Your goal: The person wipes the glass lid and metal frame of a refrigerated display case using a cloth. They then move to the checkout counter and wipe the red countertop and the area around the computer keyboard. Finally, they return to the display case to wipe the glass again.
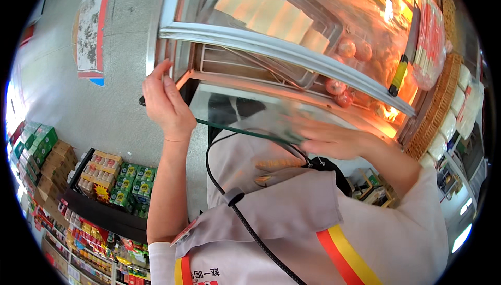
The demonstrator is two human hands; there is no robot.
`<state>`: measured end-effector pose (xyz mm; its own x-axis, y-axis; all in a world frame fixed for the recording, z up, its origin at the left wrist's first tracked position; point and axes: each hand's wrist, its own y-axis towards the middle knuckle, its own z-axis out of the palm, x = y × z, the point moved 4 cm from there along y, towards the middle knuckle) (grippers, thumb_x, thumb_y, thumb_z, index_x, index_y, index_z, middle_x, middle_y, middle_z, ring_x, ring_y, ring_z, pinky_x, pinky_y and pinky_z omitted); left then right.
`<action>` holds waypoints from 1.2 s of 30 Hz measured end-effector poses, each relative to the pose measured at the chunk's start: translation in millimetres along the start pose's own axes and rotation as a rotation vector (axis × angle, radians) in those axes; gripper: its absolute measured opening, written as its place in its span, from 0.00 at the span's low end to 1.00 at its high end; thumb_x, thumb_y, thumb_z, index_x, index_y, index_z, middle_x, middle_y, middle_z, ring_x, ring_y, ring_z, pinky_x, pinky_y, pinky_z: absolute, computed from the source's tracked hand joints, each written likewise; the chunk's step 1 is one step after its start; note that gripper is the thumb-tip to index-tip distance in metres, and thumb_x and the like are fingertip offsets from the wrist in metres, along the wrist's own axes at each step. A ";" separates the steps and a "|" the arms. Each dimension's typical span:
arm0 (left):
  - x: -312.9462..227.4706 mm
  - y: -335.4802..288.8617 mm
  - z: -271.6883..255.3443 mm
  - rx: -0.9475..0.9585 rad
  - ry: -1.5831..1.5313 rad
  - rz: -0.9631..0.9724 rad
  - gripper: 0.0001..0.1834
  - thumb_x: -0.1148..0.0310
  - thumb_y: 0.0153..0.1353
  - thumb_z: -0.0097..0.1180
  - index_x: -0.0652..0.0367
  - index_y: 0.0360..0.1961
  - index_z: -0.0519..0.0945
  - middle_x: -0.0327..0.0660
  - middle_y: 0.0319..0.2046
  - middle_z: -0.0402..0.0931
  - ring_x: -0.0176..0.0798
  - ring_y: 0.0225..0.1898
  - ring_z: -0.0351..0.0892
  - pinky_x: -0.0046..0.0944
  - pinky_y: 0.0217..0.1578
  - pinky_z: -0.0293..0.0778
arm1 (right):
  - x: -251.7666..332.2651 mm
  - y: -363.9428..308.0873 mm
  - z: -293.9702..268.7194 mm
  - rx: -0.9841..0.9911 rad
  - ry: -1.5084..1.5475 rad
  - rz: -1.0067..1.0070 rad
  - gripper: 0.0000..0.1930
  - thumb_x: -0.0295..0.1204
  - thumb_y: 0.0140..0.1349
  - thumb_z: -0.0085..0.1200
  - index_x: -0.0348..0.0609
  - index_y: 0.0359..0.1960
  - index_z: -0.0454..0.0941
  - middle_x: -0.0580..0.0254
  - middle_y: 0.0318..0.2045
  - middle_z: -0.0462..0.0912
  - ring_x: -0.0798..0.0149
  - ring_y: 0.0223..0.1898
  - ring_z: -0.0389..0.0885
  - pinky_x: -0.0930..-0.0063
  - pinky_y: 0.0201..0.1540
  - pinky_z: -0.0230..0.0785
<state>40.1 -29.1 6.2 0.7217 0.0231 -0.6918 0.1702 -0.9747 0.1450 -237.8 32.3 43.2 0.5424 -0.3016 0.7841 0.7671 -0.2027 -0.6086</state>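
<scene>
The glass pane (pixel 248 114) lies between the two hands, in front of the torso, its long axis running left to right and its green near edge slanting a little nearer toward the right. From the left hand (pixel 168 99) it lies to the right, its near left corner just beside that wrist; from the right hand (pixel 331 140) it lies to the left, and those fingers overlap its right end in view, so the right fingers are the nearer. They look extended and slightly apart, but they are blurred, and I cannot tell whether they press on the glass, slip under it or only pass over it. The left fingers point away from the body, close together with the thumb a little apart, beside the left end of the case frame (pixel 261 45); whether they grip an edge there I cannot tell. Farther off, behind the frame, a metal tray (pixel 337 24) and pale slabs (pixel 263 11) show through glass, with round reddish items (pixel 346 47) to their right. A knife (pixel 407 50) with a yellow-and-black handle lies at the far right, and beyond it a wicker basket (pixel 433 108). Nearest the body, a black cord (pixel 253 233) hangs over the pale clothing (pixel 386 233).
</scene>
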 end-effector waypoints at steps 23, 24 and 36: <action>-2.1 3.3 1.9 0.044 0.032 0.032 0.13 0.74 0.65 0.39 0.63 0.45 0.74 0.43 0.39 0.76 0.45 0.41 0.72 0.40 0.43 0.67 | 12.8 85.5 5.4 -0.079 -0.024 -0.074 0.40 0.59 0.65 0.29 0.40 0.69 0.43 0.44 0.70 0.38 0.44 0.70 0.32 0.55 0.70 0.32; 0.1 1.7 0.2 0.049 0.038 0.018 0.13 0.74 0.65 0.38 0.63 0.45 0.74 0.43 0.40 0.76 0.45 0.41 0.72 0.39 0.43 0.67 | 2.5 62.5 5.9 -0.094 -0.061 -0.057 0.40 0.58 0.65 0.30 0.41 0.69 0.42 0.45 0.70 0.39 0.45 0.71 0.33 0.56 0.70 0.32; 6.5 2.4 4.3 0.052 -0.029 -0.021 0.13 0.72 0.65 0.39 0.63 0.44 0.75 0.44 0.40 0.76 0.45 0.42 0.73 0.40 0.45 0.68 | 48.2 91.2 5.3 -0.193 -0.115 -0.139 0.42 0.59 0.62 0.36 0.31 0.64 0.53 0.42 0.68 0.47 0.42 0.70 0.36 0.50 0.68 0.39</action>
<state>42.3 -32.2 -1.0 0.6987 0.0381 -0.7144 0.1497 -0.9843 0.0938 -139.9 4.2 26.1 0.4805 -0.1525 0.8637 0.7632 -0.4124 -0.4974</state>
